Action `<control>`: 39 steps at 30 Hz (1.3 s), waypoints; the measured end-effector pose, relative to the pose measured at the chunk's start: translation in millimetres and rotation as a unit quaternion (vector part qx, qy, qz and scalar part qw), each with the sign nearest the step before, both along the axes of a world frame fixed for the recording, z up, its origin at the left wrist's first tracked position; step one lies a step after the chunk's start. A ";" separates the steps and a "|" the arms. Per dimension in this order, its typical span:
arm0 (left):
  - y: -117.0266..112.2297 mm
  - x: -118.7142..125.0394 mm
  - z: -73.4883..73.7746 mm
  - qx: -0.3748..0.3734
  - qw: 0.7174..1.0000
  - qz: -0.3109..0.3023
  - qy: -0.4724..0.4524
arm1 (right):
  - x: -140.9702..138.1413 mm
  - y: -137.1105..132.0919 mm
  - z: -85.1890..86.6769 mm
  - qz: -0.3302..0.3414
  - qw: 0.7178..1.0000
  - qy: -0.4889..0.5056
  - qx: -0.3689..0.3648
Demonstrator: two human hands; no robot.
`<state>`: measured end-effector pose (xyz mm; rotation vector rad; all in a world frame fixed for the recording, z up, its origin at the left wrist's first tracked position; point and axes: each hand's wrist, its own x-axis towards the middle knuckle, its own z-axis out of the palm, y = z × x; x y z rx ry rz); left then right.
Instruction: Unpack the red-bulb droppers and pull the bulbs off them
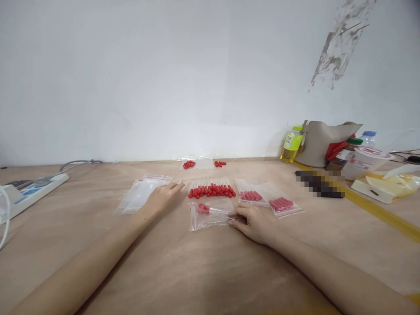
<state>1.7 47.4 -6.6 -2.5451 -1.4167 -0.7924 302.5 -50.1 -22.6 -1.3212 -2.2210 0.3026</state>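
Note:
My right hand [252, 221] pinches the right end of a clear zip bag [213, 221] lying flat on the table. A few red-tipped sticks [203, 209] show inside that bag. Just beyond it lies a row of thin pale sticks with red tips [211, 190], the tips toward me. My left hand [166, 194] is open, fingers stretched toward the row's left end, with nothing visible in it. Beneath and beside it is a stack of flat, clear zip bags [136, 196]. Right of the row are two bags of red-tipped sticks, one farther back [251, 195], one nearer [281, 204].
Small piles of red pieces lie by the wall, one left [189, 164], one right [220, 164]. A power strip [42, 194] sits at left. At right stand a yellow-green bottle [292, 144], a grey bag [318, 142], a tub [364, 164] and a yellow packet [390, 186].

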 end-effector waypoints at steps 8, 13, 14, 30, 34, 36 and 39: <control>-1.4 7.3 -7.6 -0.047 0.997 -0.064 0.024 | 2.0 -5.8 11.6 -0.035 0.999 -0.031 -0.012; -6.1 11.3 -16.6 -0.101 0.989 -0.070 -0.079 | 3.7 -6.0 11.5 -0.033 0.999 -0.038 -0.016; -6.5 11.9 -18.9 -0.110 0.987 -0.063 -0.101 | 4.4 -6.0 11.5 -0.033 0.999 -0.040 -0.015; -35.7 20.5 -4.7 0.019 0.988 -0.020 -0.151 | 10.0 -2.2 9.4 -0.009 1.000 -0.024 -0.017; -62.6 34.1 0.2 -0.066 0.987 -0.130 -0.066 | 13.1 -0.2 7.0 -0.002 1.000 -0.018 -0.020; -70.9 41.7 -4.1 -0.106 0.985 -0.130 -0.048 | 15.4 0.6 5.6 0.003 1.000 -0.012 -0.003; -72.5 50.1 -14.6 -0.139 0.980 -0.088 -0.115 | 16.1 0.9 4.8 0.012 1.000 -0.014 0.001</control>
